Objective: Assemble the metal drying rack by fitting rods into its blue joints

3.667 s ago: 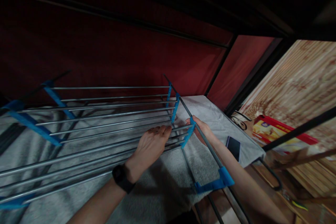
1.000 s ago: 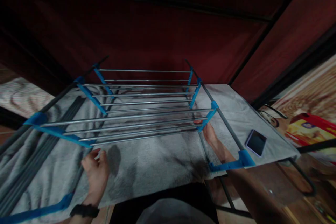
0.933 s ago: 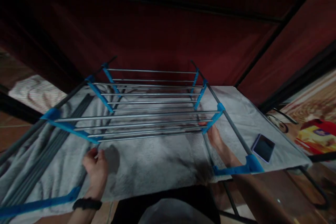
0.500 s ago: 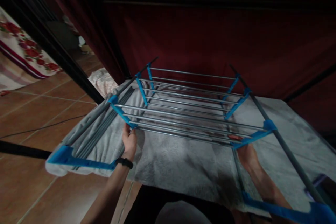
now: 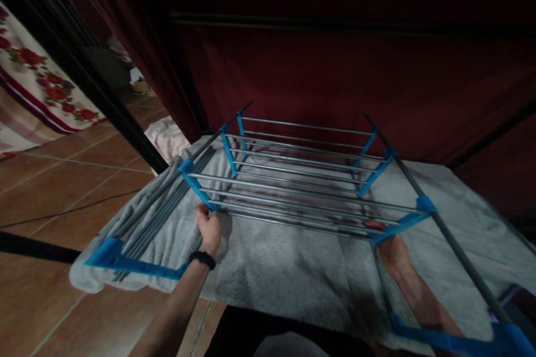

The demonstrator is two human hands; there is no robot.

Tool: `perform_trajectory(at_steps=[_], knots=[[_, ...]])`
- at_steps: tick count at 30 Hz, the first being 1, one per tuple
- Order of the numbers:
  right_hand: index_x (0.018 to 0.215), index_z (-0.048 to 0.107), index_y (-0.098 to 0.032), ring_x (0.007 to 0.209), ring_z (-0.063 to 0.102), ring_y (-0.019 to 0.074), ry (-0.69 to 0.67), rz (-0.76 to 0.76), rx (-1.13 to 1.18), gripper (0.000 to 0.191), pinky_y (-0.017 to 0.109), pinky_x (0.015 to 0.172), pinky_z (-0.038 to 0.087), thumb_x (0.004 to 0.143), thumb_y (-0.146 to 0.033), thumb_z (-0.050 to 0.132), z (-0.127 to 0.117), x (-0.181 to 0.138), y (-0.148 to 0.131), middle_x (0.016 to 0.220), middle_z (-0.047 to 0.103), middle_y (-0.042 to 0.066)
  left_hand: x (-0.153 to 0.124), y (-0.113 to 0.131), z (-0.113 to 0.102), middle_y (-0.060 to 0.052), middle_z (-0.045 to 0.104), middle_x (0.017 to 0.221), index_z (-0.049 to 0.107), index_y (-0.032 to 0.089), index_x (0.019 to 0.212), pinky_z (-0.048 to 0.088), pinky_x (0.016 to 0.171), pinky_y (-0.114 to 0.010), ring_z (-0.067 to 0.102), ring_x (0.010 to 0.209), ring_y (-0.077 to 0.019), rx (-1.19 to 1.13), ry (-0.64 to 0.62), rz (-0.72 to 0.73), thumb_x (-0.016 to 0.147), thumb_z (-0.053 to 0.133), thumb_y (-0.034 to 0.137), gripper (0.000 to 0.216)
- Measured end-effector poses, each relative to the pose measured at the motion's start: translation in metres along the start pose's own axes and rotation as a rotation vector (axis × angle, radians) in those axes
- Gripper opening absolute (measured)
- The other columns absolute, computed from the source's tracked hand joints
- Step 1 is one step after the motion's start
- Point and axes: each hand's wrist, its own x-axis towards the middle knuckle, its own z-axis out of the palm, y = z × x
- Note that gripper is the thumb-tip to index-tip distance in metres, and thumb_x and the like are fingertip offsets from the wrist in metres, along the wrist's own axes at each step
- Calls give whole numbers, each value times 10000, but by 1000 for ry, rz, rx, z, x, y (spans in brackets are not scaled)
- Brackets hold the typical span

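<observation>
A metal drying rack (image 5: 293, 178) with grey rods and blue plastic joints stands before me, with a grey towel (image 5: 301, 273) spread over its lower wings. My left hand (image 5: 208, 227), a black band on its wrist, is closed around the near left corner of the raised rod section by a blue joint. My right hand (image 5: 391, 245) reaches under the near right corner of that section and grips the blue bracket there, its fingers partly hidden by it.
Dark red fabric panels (image 5: 335, 78) on a black frame close off the space behind the rack. Brown tiled floor (image 5: 54, 189) lies to the left, with a floral cloth (image 5: 37, 78) and a pale bundle (image 5: 165, 134) beyond.
The view has swung left. My left hand moved from the towel up to the near left corner of the rod section and closed on it. My right hand stays at the right corner.
</observation>
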Motion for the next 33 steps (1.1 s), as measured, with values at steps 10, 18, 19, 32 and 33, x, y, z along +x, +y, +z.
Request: perform_trajectory(at_steps=[10, 18, 19, 32, 33], knots=[[826, 768, -336, 952, 683, 357, 12, 17, 52, 343, 551, 974, 494, 725, -646, 660, -4, 5, -43, 1024, 733, 142, 37, 11, 3, -8, 663, 813, 644, 233, 815, 527, 917, -437, 632, 854, -233, -162, -124, -18, 661, 727, 396, 239], [899, 752, -297, 843, 665, 318, -86, -36, 170, 321, 466, 707, 558, 726, -559, 681, 10, 6, -128, 941, 733, 125, 42, 3, 6, 1, 665, 811, 663, 236, 800, 487, 966, -449, 605, 824, -221, -281, -163, -38, 585, 779, 461, 332], [895, 743, -282, 763, 639, 286, -94, -27, 188, 306, 427, 631, 544, 715, -527, 708, 10, 7, -134, 859, 715, 103, 41, 5, 6, -4, 672, 820, 673, 231, 810, 479, 975, -445, 604, 832, -220, -285, -168, -40, 578, 785, 453, 340], [915, 714, -142, 556, 414, 102, -9, -132, 320, 270, 207, 427, 371, 791, -381, 696, -2, 15, -180, 656, 501, 12, 33, 41, 9, -13, 700, 800, 699, 219, 773, 503, 864, -372, 619, 822, -211, -402, -127, -44, 559, 777, 356, 266], [931, 718, -136, 554, 408, 101, -10, -139, 319, 281, 207, 426, 369, 792, -379, 688, -2, 17, -183, 651, 494, 7, 34, 42, 12, -11, 698, 798, 697, 215, 778, 501, 863, -368, 617, 818, -207, -413, -126, -37, 558, 779, 347, 269]])
